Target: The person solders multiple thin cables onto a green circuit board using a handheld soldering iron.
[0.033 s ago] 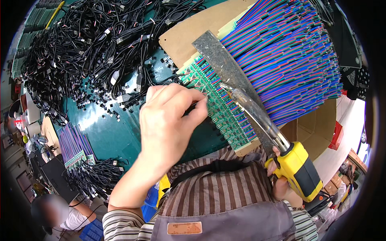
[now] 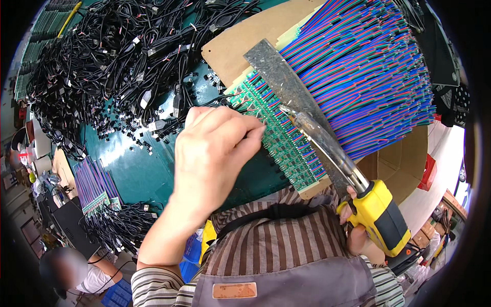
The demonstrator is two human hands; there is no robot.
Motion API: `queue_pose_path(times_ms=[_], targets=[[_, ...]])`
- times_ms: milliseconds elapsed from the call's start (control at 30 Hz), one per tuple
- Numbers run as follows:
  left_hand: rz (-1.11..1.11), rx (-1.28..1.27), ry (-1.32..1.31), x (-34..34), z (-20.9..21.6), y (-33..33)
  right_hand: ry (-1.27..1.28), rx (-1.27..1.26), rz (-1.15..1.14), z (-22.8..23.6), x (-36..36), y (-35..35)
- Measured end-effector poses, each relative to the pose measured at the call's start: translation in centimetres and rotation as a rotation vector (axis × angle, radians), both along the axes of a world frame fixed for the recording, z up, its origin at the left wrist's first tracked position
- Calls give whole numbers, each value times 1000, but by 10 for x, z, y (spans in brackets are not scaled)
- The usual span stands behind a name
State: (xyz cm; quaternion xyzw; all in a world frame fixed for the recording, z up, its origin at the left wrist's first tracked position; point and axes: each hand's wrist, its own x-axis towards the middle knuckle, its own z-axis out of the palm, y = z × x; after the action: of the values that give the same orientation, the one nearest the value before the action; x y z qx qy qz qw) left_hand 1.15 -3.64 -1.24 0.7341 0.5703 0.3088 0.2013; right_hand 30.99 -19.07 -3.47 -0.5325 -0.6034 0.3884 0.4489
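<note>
My left hand (image 2: 212,148) is closed in a pinch at the left edge of a row of green circuit boards (image 2: 286,140). What lies between its fingertips is hidden; thin wires and a black cable run close by. My right hand (image 2: 360,238) grips a yellow and black soldering gun (image 2: 381,217) by its handle. The gun's metal barrel slants up and left, its tip over the boards. A worn, flat metal bar (image 2: 286,77) lies across the boards. Blue, red and green wires (image 2: 368,87) fan out from them to the right.
A tangled heap of black cables (image 2: 117,56) covers the far left of the green table (image 2: 138,176). More wired boards (image 2: 99,202) lie at the left edge. Brown cardboard (image 2: 230,48) sits under the boards, with a cardboard box (image 2: 404,163) at the right. Another person (image 2: 94,279) is at lower left.
My left hand has shifted very slightly left, its fingers still pinched. My right hand and the soldering gun have stayed almost in place.
</note>
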Motion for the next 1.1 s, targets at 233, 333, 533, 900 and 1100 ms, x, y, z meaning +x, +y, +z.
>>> queue_pose_path(times_ms=[233,333,533,900,1100], targets=[[-417,201,245,-17,8,26,-67,-277,100,32,-3,17],[-452,243,175,-19,3,30,0,-275,106,28,-2,13],[-596,385,168,-24,-4,38,-21,-295,33,27,1,6],[-715,396,344,-24,0,34,-57,-243,18,22,-4,6],[-664,407,357,-23,-5,30,-95,-234,64,24,-3,10]])
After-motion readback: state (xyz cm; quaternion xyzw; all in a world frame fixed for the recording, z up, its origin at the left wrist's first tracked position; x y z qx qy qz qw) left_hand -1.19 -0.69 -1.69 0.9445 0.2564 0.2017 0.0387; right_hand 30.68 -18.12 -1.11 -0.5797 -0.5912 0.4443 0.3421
